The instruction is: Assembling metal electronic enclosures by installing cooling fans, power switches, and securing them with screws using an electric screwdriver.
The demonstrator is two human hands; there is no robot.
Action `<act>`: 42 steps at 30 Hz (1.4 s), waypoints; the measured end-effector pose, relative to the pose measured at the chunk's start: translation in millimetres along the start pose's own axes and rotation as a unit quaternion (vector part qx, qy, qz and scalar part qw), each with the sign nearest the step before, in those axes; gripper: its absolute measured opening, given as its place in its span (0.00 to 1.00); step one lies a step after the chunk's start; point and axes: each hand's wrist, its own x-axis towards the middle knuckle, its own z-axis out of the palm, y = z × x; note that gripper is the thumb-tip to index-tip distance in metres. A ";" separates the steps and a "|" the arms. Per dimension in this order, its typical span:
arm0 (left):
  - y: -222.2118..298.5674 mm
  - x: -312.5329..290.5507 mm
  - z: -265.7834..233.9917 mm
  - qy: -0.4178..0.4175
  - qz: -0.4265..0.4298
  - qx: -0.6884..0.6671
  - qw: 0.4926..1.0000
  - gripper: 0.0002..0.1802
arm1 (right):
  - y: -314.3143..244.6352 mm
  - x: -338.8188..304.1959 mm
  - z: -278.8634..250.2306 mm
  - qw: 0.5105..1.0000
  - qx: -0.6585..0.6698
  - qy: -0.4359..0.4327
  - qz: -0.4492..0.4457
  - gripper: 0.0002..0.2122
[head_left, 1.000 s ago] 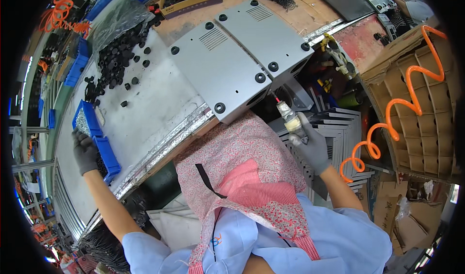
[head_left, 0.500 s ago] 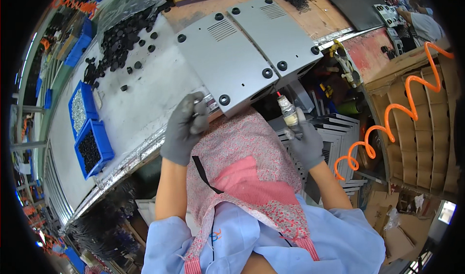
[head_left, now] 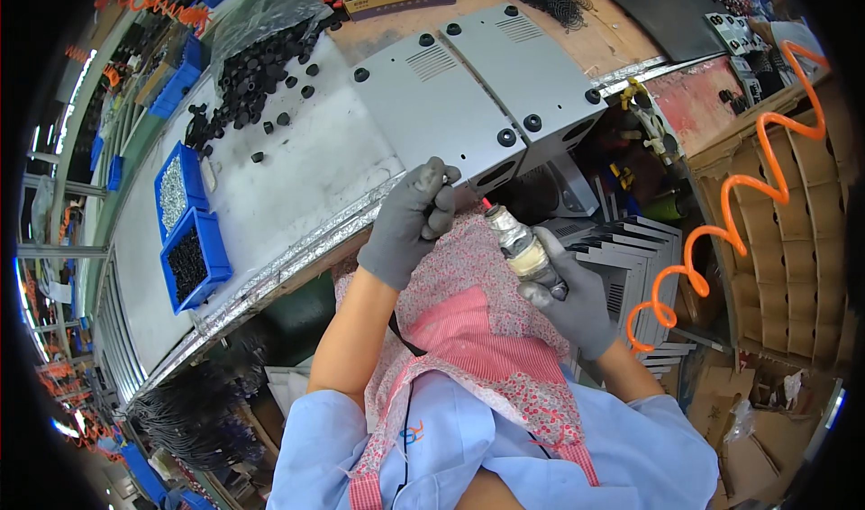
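Note:
My left hand (head_left: 407,226), in a grey glove, is closed with thumb and fingers pinched together beside the near corner of a grey metal case (head_left: 422,104). Whatever it may pinch is too small to make out. My right hand (head_left: 581,298), gloved too, grips a power screwdriver (head_left: 524,253) wrapped in tape. Its red-collared tip points up and left, toward the left hand and the case's near edge. A second grey case (head_left: 541,64) lies alongside the first. Round black feet (head_left: 506,138) sit at their corners; my left hand covers the first case's near-left corner.
Loose black feet (head_left: 257,73) are heaped at the bench's far left. Two blue bins, one with silvery small parts (head_left: 172,195) and one with black ones (head_left: 186,262), stand at left. An orange coiled hose (head_left: 761,199) hangs at right before cardboard dividers (head_left: 784,249). Grey panels (head_left: 631,262) are stacked below.
My left hand has moved right and slightly up, along the case's near edge. The screwdriver has come left and lower, nearer to it. The view has shifted slightly.

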 end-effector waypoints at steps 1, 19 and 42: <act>-2.2 1.8 1.4 -0.012 0.002 0.010 1.000 0.17 | -2.8 -0.2 -0.6 1.000 -0.006 -0.005 0.004 0.34; -27.7 16.2 24.5 -0.021 -0.009 0.039 0.999 0.19 | -8.0 -11.6 -17.5 0.976 0.150 -0.052 0.149 0.31; -95.7 26.7 -12.8 0.010 -0.158 -0.053 0.986 0.18 | 48.5 26.5 -30.1 0.952 0.177 0.106 0.226 0.29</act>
